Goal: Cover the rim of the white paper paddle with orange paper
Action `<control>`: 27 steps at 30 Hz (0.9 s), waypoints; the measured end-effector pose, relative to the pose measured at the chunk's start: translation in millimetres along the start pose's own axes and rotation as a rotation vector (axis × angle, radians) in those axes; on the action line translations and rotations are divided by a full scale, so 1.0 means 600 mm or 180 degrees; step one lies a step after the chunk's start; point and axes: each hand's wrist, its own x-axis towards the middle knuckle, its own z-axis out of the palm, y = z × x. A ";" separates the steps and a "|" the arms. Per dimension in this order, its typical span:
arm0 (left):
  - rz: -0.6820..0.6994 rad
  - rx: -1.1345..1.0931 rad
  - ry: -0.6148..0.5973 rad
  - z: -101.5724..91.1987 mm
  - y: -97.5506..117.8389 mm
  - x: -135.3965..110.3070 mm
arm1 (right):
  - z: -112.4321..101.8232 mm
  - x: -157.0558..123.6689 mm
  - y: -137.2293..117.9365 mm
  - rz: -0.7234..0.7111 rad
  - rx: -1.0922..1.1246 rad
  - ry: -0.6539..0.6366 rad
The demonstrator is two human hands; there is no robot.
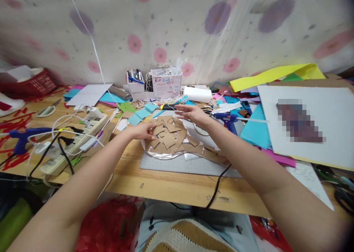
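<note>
A rounded shape point(181, 135) covered with torn brown cardboard pieces lies on a grey cutting mat point(166, 163), with a long narrow part running to the right. My left hand point(145, 131) is at its left edge, fingers curled closed on the rim. Above the far side of the shape, my right hand point(192, 114) is raised with its fingers stretched out and holds nothing. A blue glue gun point(228, 121) lies just beyond my right wrist. My right forearm hides the far end of the narrow part.
A white power strip point(74, 145) with tangled cords and another blue glue gun point(22, 137) are at left. Scissors point(48, 110) lie behind them. Pen boxes point(167, 84) and a white roll point(197, 94) stand at the back. A white board point(312, 148) lies right; a black cable point(217, 189) hangs over the front edge.
</note>
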 end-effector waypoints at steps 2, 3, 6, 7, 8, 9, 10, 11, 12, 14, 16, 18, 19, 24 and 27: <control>-0.0002 0.0034 -0.0038 -0.002 0.002 0.000 | 0.010 0.002 0.000 0.0196 -0.0039 0.0195; -0.0004 0.0061 -0.0063 -0.003 0.003 0.000 | 0.015 0.004 0.001 0.0291 -0.0103 0.0305; 0.0002 0.0131 -0.0085 -0.006 0.004 0.000 | 0.027 0.006 0.002 0.0460 -0.0516 0.0456; 0.0010 0.0128 -0.0070 -0.006 0.003 0.001 | 0.031 0.006 0.003 0.0474 -0.0736 0.0429; 0.0028 0.0110 -0.0051 -0.006 0.001 0.001 | 0.034 0.006 0.003 0.0460 -0.1010 0.0367; 0.0058 0.0084 -0.0025 -0.005 -0.001 0.002 | 0.037 0.006 0.003 0.0409 -0.1355 0.0317; 0.0094 0.0055 0.0001 -0.003 -0.004 0.003 | 0.041 0.006 0.002 0.0317 -0.1767 0.0288; 0.0132 0.0026 0.0023 -0.002 -0.007 0.003 | 0.046 0.006 0.001 0.0183 -0.2213 0.0286; 0.0160 0.0000 0.0043 0.000 -0.009 0.004 | 0.051 0.007 0.000 0.0025 -0.2640 0.0309; 0.0169 -0.0041 0.0048 0.003 -0.012 0.005 | 0.062 0.009 -0.001 -0.0260 -0.3245 0.0333; 0.0130 -0.0058 0.0026 0.005 -0.012 0.004 | 0.072 0.011 0.001 -0.0423 -0.3395 0.0219; 0.0104 -0.0063 0.0017 0.004 -0.010 0.003 | 0.079 0.014 0.006 -0.0555 -0.3265 0.0036; 0.0104 -0.0069 0.0016 0.004 -0.009 0.002 | 0.081 0.016 0.009 -0.0620 -0.3170 -0.0019; 0.0144 -0.0055 0.0022 0.002 -0.010 0.004 | 0.081 0.022 0.020 -0.0636 -0.2966 0.0001; 0.0192 0.0005 0.0075 0.003 -0.013 0.007 | 0.079 0.024 0.023 -0.0810 -0.3158 -0.0140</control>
